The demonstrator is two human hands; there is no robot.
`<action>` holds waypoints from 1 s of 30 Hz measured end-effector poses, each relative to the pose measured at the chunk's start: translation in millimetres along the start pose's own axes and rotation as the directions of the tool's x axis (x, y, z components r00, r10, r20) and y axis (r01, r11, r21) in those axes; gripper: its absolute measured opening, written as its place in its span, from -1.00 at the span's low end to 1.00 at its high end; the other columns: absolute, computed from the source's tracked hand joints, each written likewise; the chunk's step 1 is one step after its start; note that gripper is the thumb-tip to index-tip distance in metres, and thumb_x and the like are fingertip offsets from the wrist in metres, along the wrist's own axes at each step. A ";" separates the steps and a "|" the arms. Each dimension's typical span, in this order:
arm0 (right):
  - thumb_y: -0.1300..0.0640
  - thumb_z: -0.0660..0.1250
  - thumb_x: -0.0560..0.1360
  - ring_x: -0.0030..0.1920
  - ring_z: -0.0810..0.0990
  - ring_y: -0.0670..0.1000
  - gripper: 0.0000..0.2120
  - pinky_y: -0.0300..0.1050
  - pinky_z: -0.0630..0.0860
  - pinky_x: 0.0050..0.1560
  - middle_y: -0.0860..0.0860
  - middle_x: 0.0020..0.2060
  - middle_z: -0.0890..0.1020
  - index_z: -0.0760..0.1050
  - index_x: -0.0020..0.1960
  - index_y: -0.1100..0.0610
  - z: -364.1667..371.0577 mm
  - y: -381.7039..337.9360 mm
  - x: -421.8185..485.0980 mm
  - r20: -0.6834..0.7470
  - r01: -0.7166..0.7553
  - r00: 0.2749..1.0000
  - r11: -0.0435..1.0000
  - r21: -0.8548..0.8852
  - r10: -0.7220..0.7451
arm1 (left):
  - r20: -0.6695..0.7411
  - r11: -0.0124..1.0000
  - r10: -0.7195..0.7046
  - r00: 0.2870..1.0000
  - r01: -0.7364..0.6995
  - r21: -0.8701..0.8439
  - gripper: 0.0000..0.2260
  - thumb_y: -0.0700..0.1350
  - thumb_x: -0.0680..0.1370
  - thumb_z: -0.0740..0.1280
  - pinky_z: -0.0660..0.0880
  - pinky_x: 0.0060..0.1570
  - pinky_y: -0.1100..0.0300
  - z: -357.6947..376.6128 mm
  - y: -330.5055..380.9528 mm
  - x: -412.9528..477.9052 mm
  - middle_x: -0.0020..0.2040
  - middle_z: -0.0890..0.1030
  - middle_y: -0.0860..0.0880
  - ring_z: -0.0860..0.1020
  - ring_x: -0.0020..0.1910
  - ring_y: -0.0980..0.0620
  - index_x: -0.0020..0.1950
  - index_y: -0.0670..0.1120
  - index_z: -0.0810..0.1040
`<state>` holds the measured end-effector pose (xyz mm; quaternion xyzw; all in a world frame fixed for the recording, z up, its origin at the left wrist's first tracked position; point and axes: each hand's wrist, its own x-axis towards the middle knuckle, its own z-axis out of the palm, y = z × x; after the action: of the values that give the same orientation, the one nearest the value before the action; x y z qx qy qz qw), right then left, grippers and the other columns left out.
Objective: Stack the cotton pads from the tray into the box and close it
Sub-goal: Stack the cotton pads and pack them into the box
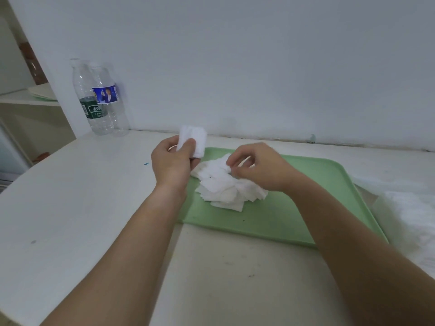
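A loose heap of white square cotton pads (pixel 221 184) lies on the left part of a light green tray (pixel 294 208). My left hand (pixel 173 163) holds a small upright stack of cotton pads (pixel 195 138) above the tray's far left corner, thumb in front and fingers behind. My right hand (pixel 256 168) hovers over the heap and pinches the top edge of one pad between thumb and fingertips. A translucent whitish box (pixel 407 215) sits at the right edge, blurred and partly cut off.
Two clear plastic water bottles (pixel 98 100) stand at the back left against the wall. The white table (pixel 70 208) curves off at the left. A shelf unit (pixel 28 107) stands beyond the left edge. The wall runs close behind the tray.
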<state>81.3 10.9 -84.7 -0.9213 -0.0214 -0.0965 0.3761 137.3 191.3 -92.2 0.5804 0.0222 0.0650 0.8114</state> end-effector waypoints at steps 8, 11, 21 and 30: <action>-0.03 0.50 0.41 -0.12 0.58 -0.13 -0.79 -0.16 0.56 -0.04 -0.16 -0.17 0.60 0.61 -0.01 0.02 36.3 0.1 1.2 -0.062 -0.051 0.997 0.986 -0.161 0.042 | 0.023 0.999 0.011 1.000 -0.012 0.033 -0.75 -0.21 0.55 0.41 0.62 -0.21 0.27 2.4 -4.2 -0.2 0.06 0.67 -0.11 0.71 -0.01 -0.09 0.22 -0.19 0.56; -0.02 0.52 0.38 -0.08 0.60 -0.09 -0.74 -0.12 0.58 0.01 -0.15 -0.16 0.60 0.61 0.02 0.04 38.3 -0.8 1.0 -0.043 -0.066 0.997 0.986 -0.155 0.060 | 0.018 0.998 0.012 1.000 -0.013 0.053 -0.76 -0.20 0.55 0.41 0.61 -0.21 0.28 2.4 -5.0 -1.8 0.06 0.66 -0.10 0.71 -0.04 -0.05 0.21 -0.17 0.57; 0.19 0.33 0.46 -0.38 0.49 -0.21 -0.89 -0.39 0.38 -0.36 -0.10 -0.36 0.60 0.62 -0.17 0.05 23.9 0.5 3.8 -0.198 -0.104 0.973 0.992 0.077 0.117 | 0.031 0.997 0.024 0.999 -0.027 0.075 -0.81 -0.21 0.54 0.41 0.64 -0.18 0.25 1.0 -4.8 -2.1 0.04 0.67 -0.07 0.68 -0.06 0.01 0.16 -0.15 0.59; 0.27 0.29 0.61 -0.06 0.67 0.00 -0.85 0.00 0.63 0.08 0.04 -0.14 0.69 0.62 0.02 0.10 -17.6 -4.3 -1.0 -0.002 -0.014 1.000 0.844 0.536 0.018 | 0.199 0.960 0.018 0.980 -0.073 0.270 -0.87 -0.24 0.48 0.41 0.69 -0.05 -0.01 2.3 -9.5 -6.4 -0.06 0.73 -0.10 0.71 -0.07 -0.09 0.00 -0.11 0.68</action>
<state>77.0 1.8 -69.7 -0.7796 -0.0387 -0.0867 0.6191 132.0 185.3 -100.8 0.6916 -0.0618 0.0229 0.7192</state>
